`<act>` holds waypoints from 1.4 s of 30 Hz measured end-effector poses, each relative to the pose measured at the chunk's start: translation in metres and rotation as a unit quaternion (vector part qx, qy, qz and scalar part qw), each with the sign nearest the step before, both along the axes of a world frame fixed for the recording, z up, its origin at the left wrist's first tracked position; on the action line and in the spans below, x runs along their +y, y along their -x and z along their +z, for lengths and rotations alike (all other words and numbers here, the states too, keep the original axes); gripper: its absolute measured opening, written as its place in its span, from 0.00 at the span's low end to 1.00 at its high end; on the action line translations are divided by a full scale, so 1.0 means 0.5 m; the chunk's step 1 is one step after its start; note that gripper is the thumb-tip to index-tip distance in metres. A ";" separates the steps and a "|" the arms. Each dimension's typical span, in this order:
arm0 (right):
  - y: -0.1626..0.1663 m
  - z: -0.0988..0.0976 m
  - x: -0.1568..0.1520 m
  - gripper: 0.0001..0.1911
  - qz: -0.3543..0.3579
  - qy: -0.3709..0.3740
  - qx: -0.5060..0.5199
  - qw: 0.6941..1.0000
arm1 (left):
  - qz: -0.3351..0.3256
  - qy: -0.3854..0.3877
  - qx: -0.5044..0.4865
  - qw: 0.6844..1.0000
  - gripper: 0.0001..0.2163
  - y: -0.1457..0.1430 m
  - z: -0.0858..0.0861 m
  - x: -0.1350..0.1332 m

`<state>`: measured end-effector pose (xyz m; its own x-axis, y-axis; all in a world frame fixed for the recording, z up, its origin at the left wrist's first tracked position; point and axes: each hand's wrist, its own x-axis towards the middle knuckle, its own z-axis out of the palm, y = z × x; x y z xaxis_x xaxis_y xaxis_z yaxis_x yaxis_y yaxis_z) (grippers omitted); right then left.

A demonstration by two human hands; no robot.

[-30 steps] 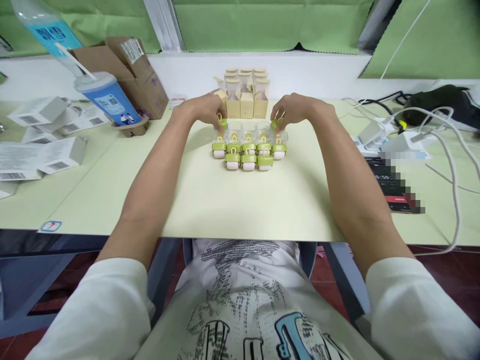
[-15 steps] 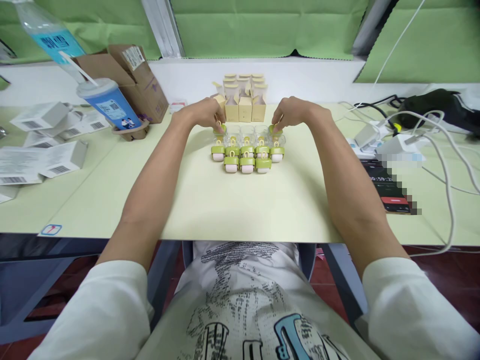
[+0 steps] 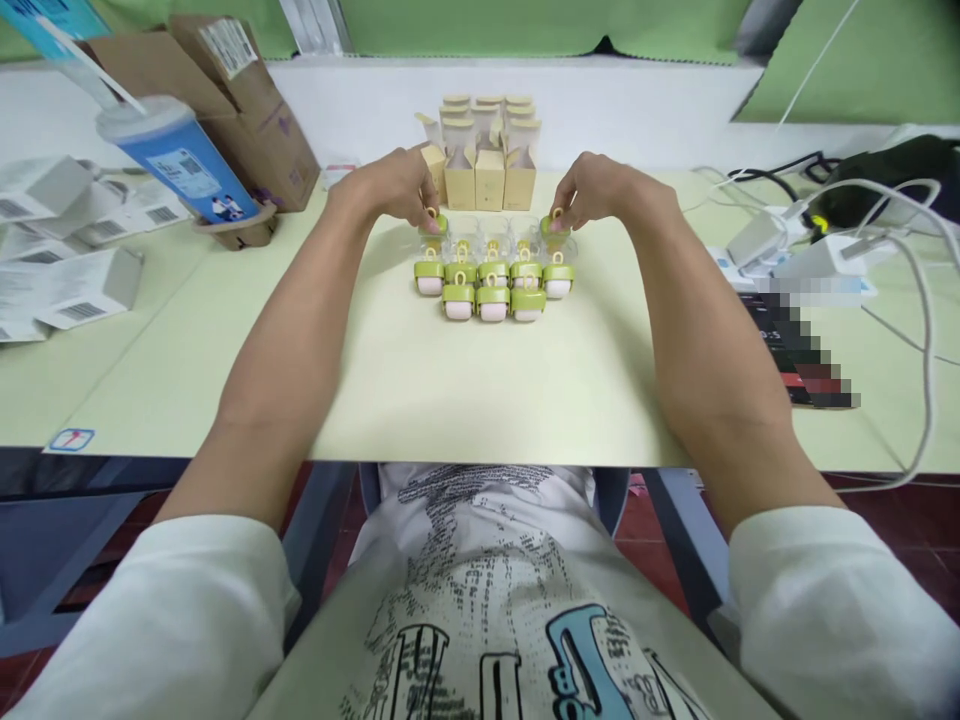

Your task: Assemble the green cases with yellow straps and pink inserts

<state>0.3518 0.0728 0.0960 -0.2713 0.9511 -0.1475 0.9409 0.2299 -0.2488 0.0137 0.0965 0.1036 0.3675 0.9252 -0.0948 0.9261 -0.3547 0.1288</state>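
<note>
Small green caps with yellow loops on top stand in rows on the table, the front ones over pale pink-white bodies [image 3: 493, 311]. Behind them is a row of clear cups [image 3: 493, 228]. My left hand [image 3: 409, 190] pinches a green cap [image 3: 436, 224] at the left end of this clear row. At its right end, my right hand [image 3: 589, 195] has its fingers closed on another green cap [image 3: 553, 229]. Both caps are at the tops of clear cups; I cannot tell whether they are seated. Fingers partly hide both caps.
Several open cardboard boxes [image 3: 490, 182] stand behind the rows. To the left are a blue drink cup [image 3: 187, 165], a brown carton [image 3: 274, 140] and white boxes [image 3: 90, 285]. White chargers with cables [image 3: 825, 262] and a partly blurred phone [image 3: 802, 360] lie at right.
The camera view has shifted, so the table and its things sit higher in the picture. Both hands stay at the same end caps, with little visible movement of the fingers.
</note>
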 end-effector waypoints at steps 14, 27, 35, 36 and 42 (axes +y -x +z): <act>0.021 0.062 -0.046 0.26 -0.041 -0.014 -0.055 0.998 | -0.027 0.041 0.038 0.998 0.24 -0.002 0.095 -0.066; 0.094 0.077 -0.114 0.08 0.006 0.064 -0.140 0.988 | -0.036 0.093 0.115 0.988 0.20 -0.046 0.055 -0.060; 0.101 0.075 -0.112 0.05 0.019 0.042 -0.144 0.989 | 0.002 0.091 0.128 0.988 0.14 -0.068 0.072 -0.103; 0.101 0.077 -0.113 0.06 0.025 0.045 -0.145 0.988 | -0.006 0.090 0.128 0.988 0.13 -0.067 0.074 -0.103; 0.107 0.089 -0.131 0.14 0.028 0.066 -0.160 0.985 | -0.061 0.114 0.122 0.984 0.12 -0.060 0.077 -0.100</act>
